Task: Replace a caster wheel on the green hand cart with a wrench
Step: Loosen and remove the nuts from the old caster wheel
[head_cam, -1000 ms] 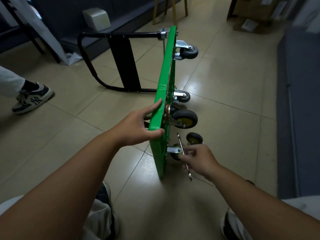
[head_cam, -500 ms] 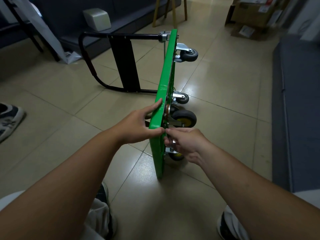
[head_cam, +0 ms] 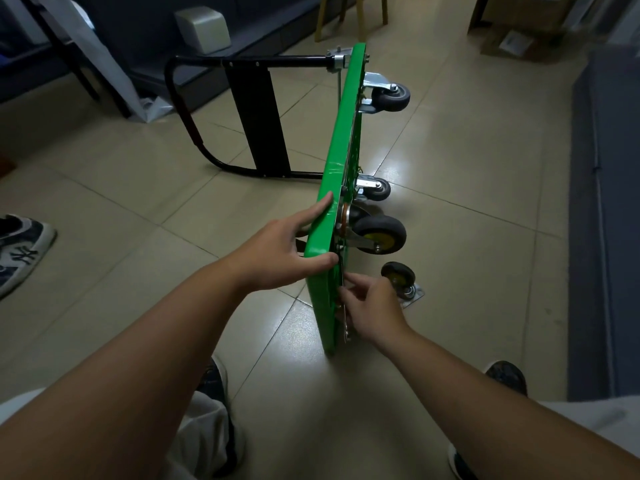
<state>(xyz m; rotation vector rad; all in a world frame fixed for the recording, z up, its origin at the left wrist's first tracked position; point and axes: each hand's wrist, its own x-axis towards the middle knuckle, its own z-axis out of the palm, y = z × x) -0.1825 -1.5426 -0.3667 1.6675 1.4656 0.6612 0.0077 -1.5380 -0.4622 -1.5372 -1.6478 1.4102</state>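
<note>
Green hand cart [head_cam: 322, 299] stands on its long edge on the glossy beige tile floor [head_cam: 485, 202]; the deck is smooth and shiny with rounded corners. Left hand [head_cam: 280, 251] reaches in on a nearly straight arm and grips the deck's upper edge: index finger laid along it, thumb hooked across it, other fingers behind the deck. Right hand [head_cam: 370, 313] sits just below and right of the left hand, fingers curled, pinching a thin silver wrench [head_cam: 346, 332] flat against the deck's underside. The fingers hide the wrench head. Just past the right hand's knuckles a loose caster [head_cam: 398, 276] lies on the tiles: black tyre, yellow hub, square metal plate. Above the right hand a mounted caster [head_cam: 381, 233] of the same kind sticks out of the deck. Beyond it are a grey caster [head_cam: 377, 188] and a far grey caster [head_cam: 389, 97], both in bright metal brackets. A black tubular handle [head_cam: 256, 60] extends out past the left hand.
</note>
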